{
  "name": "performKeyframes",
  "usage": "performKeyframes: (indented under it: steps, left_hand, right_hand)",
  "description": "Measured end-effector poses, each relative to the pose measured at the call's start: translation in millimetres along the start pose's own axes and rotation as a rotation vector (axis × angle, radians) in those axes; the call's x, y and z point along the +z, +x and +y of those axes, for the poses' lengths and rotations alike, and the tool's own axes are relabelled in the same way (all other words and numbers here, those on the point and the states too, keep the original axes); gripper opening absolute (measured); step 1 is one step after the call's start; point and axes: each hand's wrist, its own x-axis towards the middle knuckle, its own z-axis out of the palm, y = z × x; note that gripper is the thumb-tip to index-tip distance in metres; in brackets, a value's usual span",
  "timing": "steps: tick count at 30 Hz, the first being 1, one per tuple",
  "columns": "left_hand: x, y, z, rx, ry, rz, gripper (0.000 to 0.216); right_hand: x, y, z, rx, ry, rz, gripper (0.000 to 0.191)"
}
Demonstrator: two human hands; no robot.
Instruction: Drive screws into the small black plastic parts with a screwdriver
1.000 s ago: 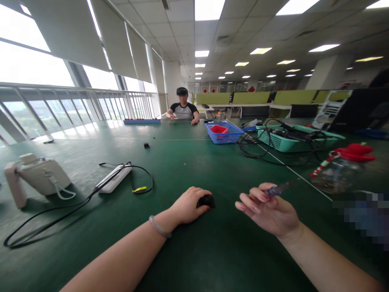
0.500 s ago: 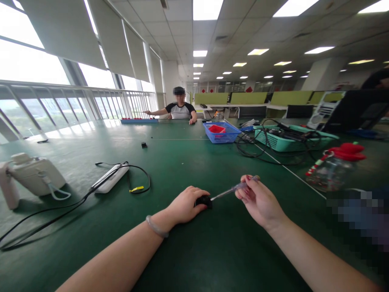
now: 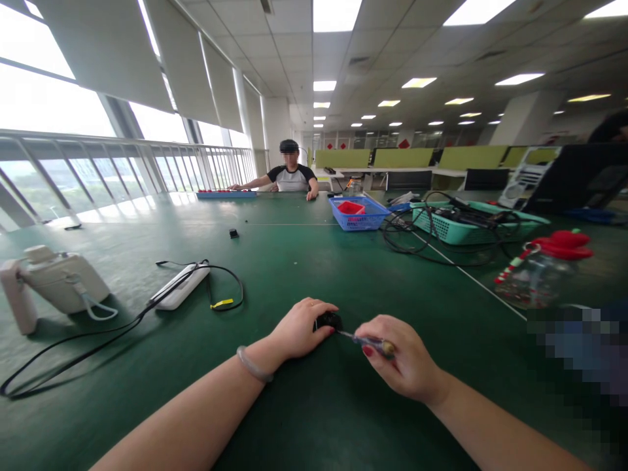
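Observation:
My left hand (image 3: 303, 329) is closed around a small black block-like part (image 3: 328, 320) and rests on the green table (image 3: 275, 275). What kind of part it is cannot be made out. In my right hand (image 3: 400, 360) is a screwdriver (image 3: 377, 343) with a see-through handle, gripped between thumb and fingers. Its thin shaft points left, and the tip is at or very near the right side of the black part. Whether the tip touches it is too small to tell.
Left lie a white power bank (image 3: 182, 288) with a black cable and a beige bottle (image 3: 71, 281). Beyond are a small black piece (image 3: 233, 233), a blue basket (image 3: 358, 219), a green basket (image 3: 441, 229) with cables, and a red-lidded jar (image 3: 544, 275). A person (image 3: 290, 175) sits opposite.
My right hand has moved down and turned over, palm now downward, with the screwdriver's handle swung lower and toward me. My left hand has hardly moved.

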Motion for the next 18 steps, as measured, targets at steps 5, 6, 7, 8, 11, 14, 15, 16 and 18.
performKeyframes:
  steps: [5, 6, 7, 8, 11, 14, 15, 16, 18]
  left_hand:
    - [0.8, 1.0, -1.2, -0.002, 0.005, -0.011, 0.035]
    - [1.1, 1.3, -1.4, -0.003, 0.005, -0.012, 0.035]
    - [1.3, 1.5, -1.6, -0.001, 0.004, -0.011, 0.035]
    - [1.6, 1.7, -1.7, 0.002, 0.002, -0.01, 0.035]
    - [1.8, 1.8, -2.2, 0.013, -0.006, -0.009, 0.034]
    - [1.4, 1.4, -2.7, 0.034, -0.008, -0.027, 0.035]
    - [1.2, 1.3, -2.9, 0.04, -0.008, -0.031, 0.036]
    - [1.2, 1.3, -3.1, 0.045, -0.009, -0.035, 0.036]
    - [1.4, 1.2, -3.3, 0.049, -0.009, -0.035, 0.036]
  right_hand:
    - [0.7, 1.4, -0.6, -0.018, -0.075, -0.035, 0.013]
    - [0.6, 1.8, -0.9, -0.015, -0.083, -0.043, 0.013]
    - [0.6, 2.1, -1.2, -0.01, -0.092, -0.052, 0.013]
    - [0.5, 2.3, -1.6, 0.0, -0.1, -0.064, 0.014]
    - [0.7, 2.8, -2.8, 0.03, -0.12, -0.098, 0.014]
    - [1.4, 3.4, -3.5, 0.034, -0.127, -0.115, 0.015]
    - [1.6, 3.6, -3.7, 0.023, -0.127, -0.115, 0.015]
    - [1.8, 3.7, -3.9, 0.009, -0.128, -0.112, 0.016]
    - [2.0, 3.6, -4.5, -0.024, -0.132, -0.102, 0.016]
